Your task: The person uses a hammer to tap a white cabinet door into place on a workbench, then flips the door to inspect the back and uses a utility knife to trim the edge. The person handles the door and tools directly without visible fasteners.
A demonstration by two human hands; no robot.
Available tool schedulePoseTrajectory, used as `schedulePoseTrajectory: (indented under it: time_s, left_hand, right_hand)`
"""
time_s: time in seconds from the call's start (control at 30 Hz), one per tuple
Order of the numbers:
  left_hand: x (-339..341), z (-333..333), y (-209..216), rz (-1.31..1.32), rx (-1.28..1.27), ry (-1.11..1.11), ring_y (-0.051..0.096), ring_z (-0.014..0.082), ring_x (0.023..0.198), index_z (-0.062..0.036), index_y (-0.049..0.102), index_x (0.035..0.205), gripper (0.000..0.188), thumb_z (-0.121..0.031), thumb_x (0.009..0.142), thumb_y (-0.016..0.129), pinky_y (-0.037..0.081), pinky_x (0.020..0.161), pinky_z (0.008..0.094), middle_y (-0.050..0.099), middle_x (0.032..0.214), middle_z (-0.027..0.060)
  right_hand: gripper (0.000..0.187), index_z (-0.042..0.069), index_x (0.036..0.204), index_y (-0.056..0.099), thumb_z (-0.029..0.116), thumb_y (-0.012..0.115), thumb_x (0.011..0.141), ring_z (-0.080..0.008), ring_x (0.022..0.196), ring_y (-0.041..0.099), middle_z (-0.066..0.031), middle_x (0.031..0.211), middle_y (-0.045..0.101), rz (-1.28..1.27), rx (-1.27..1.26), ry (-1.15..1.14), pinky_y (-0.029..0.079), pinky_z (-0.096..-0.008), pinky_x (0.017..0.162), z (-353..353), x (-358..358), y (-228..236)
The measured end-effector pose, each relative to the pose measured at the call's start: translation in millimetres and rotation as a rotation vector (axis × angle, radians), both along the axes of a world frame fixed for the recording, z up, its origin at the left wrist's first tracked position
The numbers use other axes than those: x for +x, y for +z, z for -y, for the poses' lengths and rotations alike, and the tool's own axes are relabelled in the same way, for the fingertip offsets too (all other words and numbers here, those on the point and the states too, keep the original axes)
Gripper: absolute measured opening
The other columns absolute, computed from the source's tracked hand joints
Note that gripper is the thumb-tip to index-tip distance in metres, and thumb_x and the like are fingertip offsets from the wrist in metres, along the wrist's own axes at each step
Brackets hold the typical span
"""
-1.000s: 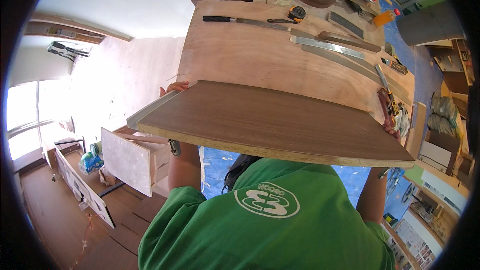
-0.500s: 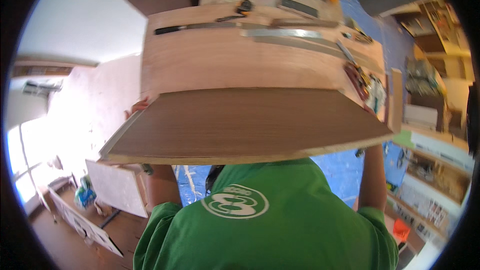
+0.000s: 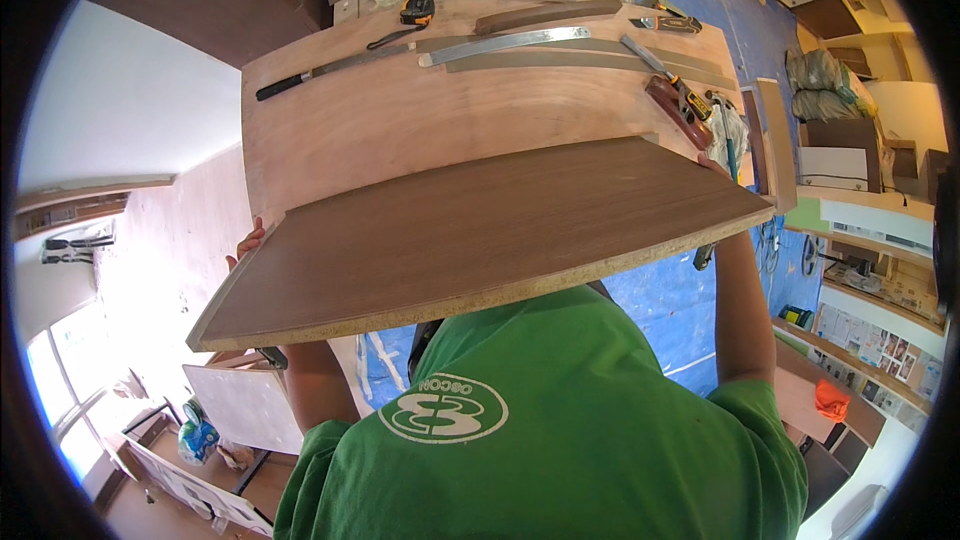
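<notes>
- My view is swinging; the brown board point(image 3: 480, 235) is staying at the bench point(image 3: 350, 130)'s near side, suggesting steady handling.
- Left hand point(image 3: 246, 242): fingers are clamping the board.
- Right hand point(image 3: 712, 165): fingers mostly hiding; I cannot tell.

Brown wood-grain particleboard panel point(image 3: 480, 235) shows its broad face, raw speckled near edge exposed. It slants along near side of plywood worktop point(image 3: 350, 125), right end farther forward.
</notes>
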State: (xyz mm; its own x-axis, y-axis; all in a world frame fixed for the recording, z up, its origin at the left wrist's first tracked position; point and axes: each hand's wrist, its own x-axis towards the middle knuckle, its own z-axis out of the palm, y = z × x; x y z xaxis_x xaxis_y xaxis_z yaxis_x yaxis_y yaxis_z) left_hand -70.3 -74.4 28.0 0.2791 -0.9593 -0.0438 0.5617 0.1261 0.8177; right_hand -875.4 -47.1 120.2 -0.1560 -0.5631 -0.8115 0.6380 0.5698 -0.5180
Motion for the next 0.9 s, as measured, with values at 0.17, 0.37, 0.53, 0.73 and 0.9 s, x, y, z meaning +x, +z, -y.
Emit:
schedulePoseTrajectory:
  time_s: [0.17, 0.37, 0.53, 0.73, 0.9]
  left_hand:
    - [4, 12, 76, -0.418, 0.458, -0.4, 0.057, 0.0303, 0.132, -0.003, 0.068, 0.118, 0.056, -0.05, 0.106, 0.042, 0.048, 0.107, 0.0557, 0.065, 0.133, 0.0194]
    - [-68, -37, 121, -0.309, 0.325, -0.007, 0.066, 0.0287, 0.117, -0.0001, 0.07, 0.119, 0.054, -0.047, 0.104, 0.048, 0.053, 0.1, 0.0479, 0.071, 0.121, 0.0189]
    - [-40, -49, 135, -0.211, 0.509, -0.001, 0.072, 0.0274, 0.104, 0.0024, 0.071, 0.119, 0.052, -0.044, 0.102, 0.053, 0.056, 0.093, 0.0415, 0.075, 0.111, 0.0184]
    - [67, -46, 123, 0.02, 0.673, -0.348, 0.07, 0.0251, 0.09, 0.0039, 0.07, 0.115, 0.047, -0.037, 0.104, 0.05, 0.055, 0.085, 0.038, 0.074, 0.107, 0.0185]
    - [68, -16, 156, 0.461, 1.057, -0.449, 0.068, 0.0257, 0.089, 0.0051, 0.066, 0.121, 0.045, -0.032, 0.108, 0.046, 0.053, 0.087, 0.0389, 0.071, 0.104, 0.0199]
  right_hand:
    - [0.035, 0.003, 0.101, 0.072, 0.037, 0.069, 0.095, -0.0257, 0.073, 0.071, -0.0137, 0.091, 0.075, -0.034, -0.028, 0.052, 0.057, -0.0389, 0.067, -5, 23, 16]
    - [0.038, 0.003, 0.106, 0.071, 0.04, 0.064, 0.1, -0.0246, 0.08, 0.071, -0.0126, 0.094, 0.075, -0.079, -0.035, -0.016, 0.057, -0.0384, 0.072, -19, 65, 48]
    - [0.041, 0.0, 0.114, 0.07, 0.039, 0.059, 0.103, -0.0259, 0.087, 0.073, -0.0144, 0.105, 0.075, 0.071, -0.137, 0.089, 0.058, -0.039, 0.079, -34, 44, 41]
    - [0.048, -0.005, 0.13, 0.063, 0.034, 0.059, 0.103, -0.0263, 0.107, 0.07, -0.0181, 0.124, 0.071, -0.249, -0.087, 0.496, 0.057, -0.0403, 0.091, -40, 1, 76]
    - [0.039, -0.005, 0.123, 0.065, 0.027, 0.059, 0.104, -0.0263, 0.103, 0.071, -0.0187, 0.118, 0.071, -0.203, 0.294, 0.587, 0.057, -0.0413, 0.094, -23, 18, 115]
